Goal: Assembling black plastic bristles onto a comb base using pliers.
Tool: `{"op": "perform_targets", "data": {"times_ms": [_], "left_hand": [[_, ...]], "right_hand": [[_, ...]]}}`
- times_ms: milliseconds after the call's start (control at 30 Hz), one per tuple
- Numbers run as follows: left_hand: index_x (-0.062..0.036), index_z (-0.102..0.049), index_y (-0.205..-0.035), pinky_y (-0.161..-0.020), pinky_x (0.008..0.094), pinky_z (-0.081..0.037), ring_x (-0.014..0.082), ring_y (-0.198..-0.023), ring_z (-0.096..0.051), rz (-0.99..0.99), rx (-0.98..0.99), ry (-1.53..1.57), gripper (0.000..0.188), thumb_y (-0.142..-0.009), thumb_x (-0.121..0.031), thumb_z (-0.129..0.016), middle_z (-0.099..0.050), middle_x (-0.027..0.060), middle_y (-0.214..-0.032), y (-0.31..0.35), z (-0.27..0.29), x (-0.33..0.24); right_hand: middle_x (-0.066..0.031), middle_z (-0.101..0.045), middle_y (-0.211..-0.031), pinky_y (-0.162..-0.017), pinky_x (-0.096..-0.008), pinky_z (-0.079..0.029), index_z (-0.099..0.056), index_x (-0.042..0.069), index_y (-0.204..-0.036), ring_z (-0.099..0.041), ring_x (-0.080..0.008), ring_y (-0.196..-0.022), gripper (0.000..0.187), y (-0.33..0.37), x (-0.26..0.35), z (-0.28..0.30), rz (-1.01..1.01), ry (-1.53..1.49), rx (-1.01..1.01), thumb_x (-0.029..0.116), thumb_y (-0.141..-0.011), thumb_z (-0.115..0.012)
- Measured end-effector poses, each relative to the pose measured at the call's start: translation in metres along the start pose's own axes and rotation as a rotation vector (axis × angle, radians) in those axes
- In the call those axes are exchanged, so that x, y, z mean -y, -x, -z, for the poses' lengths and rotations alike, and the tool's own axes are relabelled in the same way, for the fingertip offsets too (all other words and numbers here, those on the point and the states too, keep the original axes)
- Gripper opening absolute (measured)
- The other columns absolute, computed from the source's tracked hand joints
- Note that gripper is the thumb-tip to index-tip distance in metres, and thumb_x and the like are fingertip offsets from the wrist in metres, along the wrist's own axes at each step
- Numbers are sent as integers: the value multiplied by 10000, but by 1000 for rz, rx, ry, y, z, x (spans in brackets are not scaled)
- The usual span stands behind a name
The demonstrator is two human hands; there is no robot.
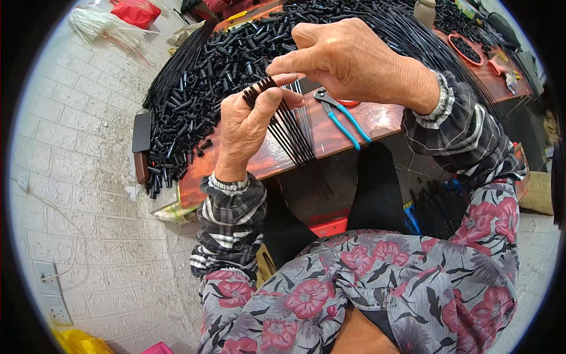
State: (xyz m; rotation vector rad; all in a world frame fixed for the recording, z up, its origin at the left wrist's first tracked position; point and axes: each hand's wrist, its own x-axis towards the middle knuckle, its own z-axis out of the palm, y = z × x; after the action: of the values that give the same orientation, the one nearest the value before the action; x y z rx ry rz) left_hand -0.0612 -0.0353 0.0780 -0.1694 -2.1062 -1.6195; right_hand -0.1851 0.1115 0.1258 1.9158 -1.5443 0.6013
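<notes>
1. Table [383,121]: red-brown surface spanning the upper part of the view, its near edge in front of the person's knees.
2. Pile of small black parts [200,88]: heaped over the table's left and far portions, beyond the hands.
3. Right hand [354,62]: raised above the table, index finger extended leftward, other fingers curled. Its fingertip is close to the upper ends of the rods. Whether it touches them, or whether this grip has anything in it, cannot be told.
4. Left hand [244,121]: grip closed around a bundle, thumb across the front, fingers behind.
5. Black rods [295,138]: inside the left grip, fanned side by side. Short upper ends project past the thumb; the longer lengths slant down and to the right, over the table's near edge.
6. Dark flat blade [141,135] with a brown handle: at the table's left edge, beside the pile.
7. Pliers [330,104] with blue handles: on the table, to the right of the rods and below the right hand.
</notes>
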Motion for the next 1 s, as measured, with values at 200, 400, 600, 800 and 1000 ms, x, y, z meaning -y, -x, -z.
{"op": "perform_targets", "data": {"times_ms": [200, 400, 600, 800, 1000], "left_hand": [[18, -607, -978, -637, 227, -474, 96, -690, -593, -16, 4, -65, 338, -879, -286, -497, -647, 65, -753, 1, -1, -1], [16, -610, -941, -633, 227, -474, 88, -687, -592, -29, 7, -116, 342, -875, -302, -502, -648, 61, -755, 0, 3, -2], [25, -600, -932, -619, 228, -478, 94, -677, -592, -1, -4, -80, 392, -867, -348, -500, -644, 67, -749, 3, 10, 4], [31, -598, -872, -607, 223, -478, 95, -660, -587, -35, -2, -58, 405, -862, -362, -503, -637, 66, -725, 2, 11, 3], [78, -541, -974, -590, 251, -508, 168, -679, -617, -33, 49, -148, 552, -846, -453, -464, -630, 141, -772, 1, 15, 2]], "right_hand": [[-47, -465, -652, -480, -316, -410, -587, 187, -1056, -528, -220, -589, 374, 2, -8, -14, -58, -205, -103, 47, -709, -589], [-42, -473, -646, -472, -319, -409, -559, 201, -1096, -528, -216, -573, 451, -3, -3, -7, -8, -91, 58, 30, -681, -603], [-39, -470, -641, -469, -315, -407, -563, 201, -1087, -530, -213, -576, 468, -3, -5, -11, -12, -46, 49, 10, -661, -594], [-37, -468, -651, -472, -313, -423, -526, 210, -1138, -534, -209, -589, 539, -7, -1, -9, -18, -86, 85, -14, -651, -576], [-36, -468, -651, -471, -312, -428, -520, 212, -1146, -535, -211, -597, 559, -6, -3, -10, 2, -51, 91, -17, -639, -570]]}}
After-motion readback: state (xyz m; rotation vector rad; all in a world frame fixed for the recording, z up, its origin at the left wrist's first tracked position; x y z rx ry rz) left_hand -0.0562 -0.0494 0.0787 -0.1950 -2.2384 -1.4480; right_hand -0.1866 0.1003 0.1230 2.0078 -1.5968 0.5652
